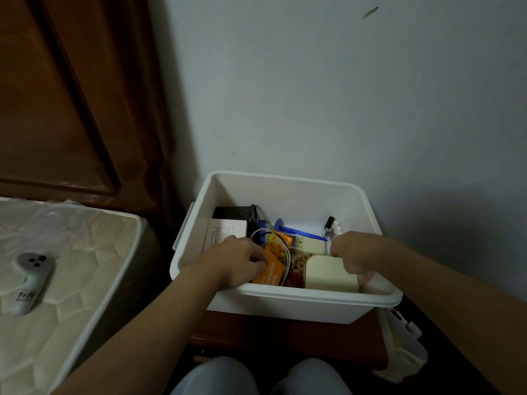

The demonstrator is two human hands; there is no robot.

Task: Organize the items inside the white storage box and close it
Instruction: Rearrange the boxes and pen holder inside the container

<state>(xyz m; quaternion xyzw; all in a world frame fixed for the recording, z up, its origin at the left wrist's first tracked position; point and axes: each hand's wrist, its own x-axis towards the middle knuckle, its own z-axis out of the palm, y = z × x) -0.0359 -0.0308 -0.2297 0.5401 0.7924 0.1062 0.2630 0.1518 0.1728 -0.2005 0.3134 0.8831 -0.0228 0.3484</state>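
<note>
A pale wall fills the back of the view, with a dark wooden headboard to its left. A mattress in clear plastic wrap lies at the lower left. The white storage box stands open against the wall on a reddish-brown wooden surface, just beside the mattress; no lid is on it.

Both forearms reach into the box from the near side. The left hand lies over the left half of the contents, its fingers curled and pinching the edge of an orange packet. The right hand is in the right half, its fingers curled down around the far right edge of a cream rectangular case that lies against the near wall of the box.

Deeper in the box sit a white carton with printed text, a black mesh holder behind it, and a beige remote control. A blue pen-like item lies across the middle, a thin white cable loops over the packet, and a snack with small tan pieces shows between packet and case.

A grey handheld controller rests on the mattress. A white bag hangs at the right of the surface.
</note>
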